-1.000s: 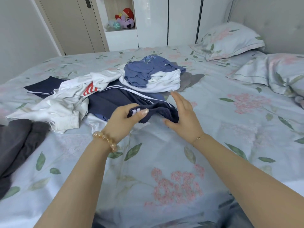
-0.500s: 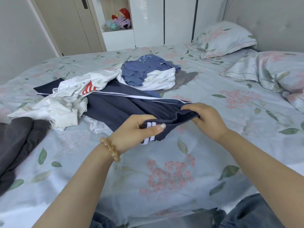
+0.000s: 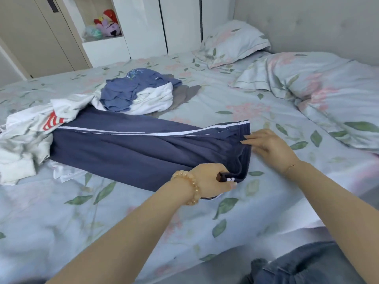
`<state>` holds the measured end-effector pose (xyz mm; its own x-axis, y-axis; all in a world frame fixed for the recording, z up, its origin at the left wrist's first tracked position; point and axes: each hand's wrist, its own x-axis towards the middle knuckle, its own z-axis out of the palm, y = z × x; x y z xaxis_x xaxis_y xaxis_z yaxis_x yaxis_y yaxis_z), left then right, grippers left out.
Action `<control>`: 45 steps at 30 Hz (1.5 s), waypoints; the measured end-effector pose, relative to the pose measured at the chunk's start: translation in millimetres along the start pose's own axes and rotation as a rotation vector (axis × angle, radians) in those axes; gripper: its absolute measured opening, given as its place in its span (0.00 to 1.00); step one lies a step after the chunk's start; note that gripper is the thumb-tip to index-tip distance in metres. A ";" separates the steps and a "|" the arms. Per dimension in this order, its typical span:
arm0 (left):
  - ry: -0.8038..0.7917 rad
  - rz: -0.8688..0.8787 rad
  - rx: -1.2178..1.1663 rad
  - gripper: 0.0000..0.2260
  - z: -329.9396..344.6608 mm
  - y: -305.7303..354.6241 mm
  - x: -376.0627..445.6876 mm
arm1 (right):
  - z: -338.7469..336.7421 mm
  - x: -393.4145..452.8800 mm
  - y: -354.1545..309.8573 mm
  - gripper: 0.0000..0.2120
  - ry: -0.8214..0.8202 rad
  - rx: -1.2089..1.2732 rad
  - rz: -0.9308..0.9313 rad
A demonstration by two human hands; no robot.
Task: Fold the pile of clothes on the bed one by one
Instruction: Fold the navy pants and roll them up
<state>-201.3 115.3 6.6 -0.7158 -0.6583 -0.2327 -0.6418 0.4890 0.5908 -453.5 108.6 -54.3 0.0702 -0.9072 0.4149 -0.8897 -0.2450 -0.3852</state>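
Navy trousers (image 3: pixel 131 152) with white side stripes lie stretched across the flowered bed sheet (image 3: pixel 86 218), waistband to the right. My left hand (image 3: pixel 213 177) pinches the near corner of the waistband. My right hand (image 3: pixel 268 146) lies with straight fingers on the waistband's right edge. The far trouser legs run under a heap of white clothes (image 3: pixel 24 136) at the left. Behind sits a pile with a blue garment (image 3: pixel 131 89) on a white one (image 3: pixel 155 99) and a grey one (image 3: pixel 184 93).
Two flowered pillows (image 3: pixel 233 42) and a bunched quilt (image 3: pixel 328 95) lie at the back right. A white wardrobe (image 3: pixel 180 23) with a shelf of soft toys (image 3: pixel 106 25) stands behind the bed. The bed's near edge runs along the bottom right.
Both hands pulled the navy trousers out of the heap toward the right and laid them flat. My right hand let go of its grip and now rests flat on the waistband.
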 end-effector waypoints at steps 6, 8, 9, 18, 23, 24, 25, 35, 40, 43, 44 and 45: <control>0.238 -0.061 -0.190 0.07 -44.4 -31.3 13.6 | -17.8 -12.3 -19.5 0.07 0.003 0.144 0.502; 0.385 -0.047 0.066 0.13 -58.5 -50.6 28.0 | -23.9 -11.6 -39.4 0.22 -0.123 0.239 0.673; 0.414 -0.052 0.233 0.17 -64.3 -59.0 36.5 | -25.2 -12.3 -52.6 0.29 -0.214 0.344 0.744; 0.200 -0.071 0.405 0.14 -65.2 -59.1 123.9 | 20.6 -8.9 -94.0 0.19 -0.306 0.312 0.607; 0.412 -0.065 0.283 0.15 -78.9 -39.8 156.7 | -7.9 9.8 -50.3 0.12 -0.016 0.941 0.736; 0.432 -0.051 0.258 0.15 -82.8 -33.4 164.0 | -19.2 11.0 -40.3 0.11 -0.003 0.987 0.752; 0.443 -0.030 0.243 0.14 -85.5 -25.0 173.1 | -30.9 12.0 -29.6 0.07 0.013 1.027 0.788; 0.518 0.044 -0.034 0.16 -61.9 82.4 307.0 | -115.9 -3.8 75.5 0.06 0.462 0.954 1.081; 0.562 -0.035 -0.206 0.15 -41.8 114.6 349.9 | -123.7 -24.2 101.8 0.12 0.582 0.747 1.098; 0.540 0.021 -0.263 0.13 -23.4 108.5 355.9 | -118.9 -33.3 109.1 0.12 0.540 0.531 1.123; 0.503 0.027 -0.239 0.12 -16.6 100.1 354.9 | -117.6 -34.9 108.2 0.11 0.518 0.455 1.120; 0.458 0.024 -0.199 0.12 -10.0 90.5 352.3 | -116.4 -35.2 106.9 0.07 0.484 0.389 1.127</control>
<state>-508.8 -78.1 -14.2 -0.5073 -0.8534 0.1196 -0.5295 0.4182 0.7380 -603.6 154.2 -14.1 -0.8735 -0.4816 -0.0709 -0.1556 0.4143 -0.8967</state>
